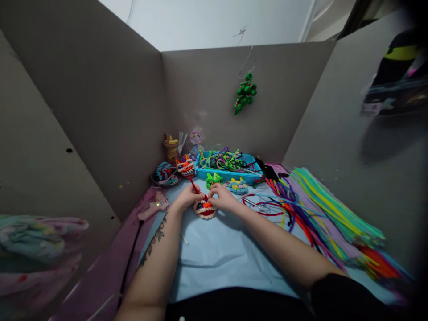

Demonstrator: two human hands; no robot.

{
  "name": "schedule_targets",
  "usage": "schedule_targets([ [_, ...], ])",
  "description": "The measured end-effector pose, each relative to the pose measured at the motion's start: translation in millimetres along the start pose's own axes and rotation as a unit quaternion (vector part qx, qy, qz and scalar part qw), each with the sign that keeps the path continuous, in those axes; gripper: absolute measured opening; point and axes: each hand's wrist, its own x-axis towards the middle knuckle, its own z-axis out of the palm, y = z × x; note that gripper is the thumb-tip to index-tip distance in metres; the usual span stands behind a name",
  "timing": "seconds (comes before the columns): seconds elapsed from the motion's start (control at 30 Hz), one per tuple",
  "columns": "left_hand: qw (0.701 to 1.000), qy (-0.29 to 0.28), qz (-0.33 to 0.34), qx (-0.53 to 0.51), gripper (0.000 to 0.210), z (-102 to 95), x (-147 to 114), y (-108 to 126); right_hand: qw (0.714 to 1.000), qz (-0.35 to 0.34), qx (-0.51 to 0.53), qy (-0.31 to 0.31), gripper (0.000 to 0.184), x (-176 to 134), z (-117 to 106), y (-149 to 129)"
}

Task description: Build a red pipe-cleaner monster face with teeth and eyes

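Observation:
A small pipe-cleaner head (205, 215) in white, orange and red, with a blue eye, rests on the light blue cloth between my hands. My left hand (187, 197) is closed at its upper left, pinching a red pipe cleaner (193, 183) that sticks up past the fingers. At the upper right of the head, my right hand (221, 197) pinches with thumb and forefinger at a red piece on its top. The fingertips hide where the red pieces meet the head. Just behind are a green pipe-cleaner figure (213, 180) and a blue-and-yellow one (238, 186).
A blue tray (227, 175) of pipe-cleaner scraps stands at the back. Bundles of pipe cleaners (329, 209) lie along the right, with scissors (256, 204) nearby. A pink glue gun (154, 208), an orange head (185, 166) and a bowl (164, 176) are left. Grey panels surround the table.

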Motion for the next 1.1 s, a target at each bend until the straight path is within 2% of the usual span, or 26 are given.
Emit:
schedule_targets([
  [0.17, 1.000, 0.000, -0.003, -0.001, 0.043, -0.7, 1, -4, 0.999, -0.018, 0.041, 0.011, 0.001, -1, -3, 0],
  [0.3, 1.000, 0.010, -0.016, -0.001, 0.047, 0.7, 2, -4, 0.994, -0.103, -0.026, 0.040, 0.020, -1, -14, -6],
  [0.4, 0.994, 0.109, 0.022, 0.015, 0.055, 0.9, 4, 0, 0.984, -0.160, -0.083, 0.011, 0.022, 2, -18, -10],
  [0.47, 0.977, 0.182, 0.098, 0.048, 0.051, -0.2, 3, 4, 0.982, -0.167, -0.092, -0.006, 0.015, 5, -16, -12],
  [0.5, 0.970, 0.189, 0.133, 0.073, 0.043, -0.8, 1, 7, 0.982, -0.165, -0.090, -0.010, 0.013, 7, -15, -13],
  [0.53, 0.967, 0.175, 0.157, 0.102, 0.034, -1.3, -1, 10, 0.983, -0.162, -0.084, -0.014, 0.012, 8, -14, -13],
  [0.6, 0.967, 0.106, 0.170, 0.156, 0.018, -1.1, -5, 16, 0.986, -0.151, -0.065, -0.011, 0.013, 10, -18, -13],
  [0.63, 0.966, 0.077, 0.171, 0.176, 0.014, -0.4, -8, 18, 0.989, -0.140, -0.052, 0.000, 0.014, 11, -24, -12],
  [0.7, 0.961, 0.063, 0.181, 0.200, 0.012, 2.0, -13, 22, 0.993, -0.099, -0.024, 0.055, 0.016, 8, -46, -4],
  [0.77, 0.955, 0.086, 0.197, 0.203, 0.013, 5.0, -15, 25, 0.989, -0.036, 0.001, 0.142, 0.020, 1, -78, 10],
  [0.83, 0.948, 0.128, 0.221, 0.189, 0.014, 8.8, -16, 26, 0.981, 0.021, -0.032, 0.190, 0.022, -14, -110, 30],
  [0.9, 0.937, 0.167, 0.248, 0.181, 0.015, 15.1, -17, 28, 0.977, 0.061, -0.113, 0.167, 0.019, -34, -134, 52],
  [0.97, 0.926, 0.177, 0.273, 0.193, 0.016, 25.4, -18, 31, 0.975, 0.096, -0.184, 0.076, 0.018, -53, -146, 72],
  [1.03, 0.914, 0.154, 0.302, 0.223, 0.016, 40.1, -22, 35, 0.963, 0.107, -0.248, -0.019, 0.019, -68, -147, 86],
  [1.1, 0.903, 0.098, 0.326, 0.263, 0.014, 57.8, -27, 39, 0.940, 0.115, -0.319, -0.039, 0.024, -78, -144, 94],
])
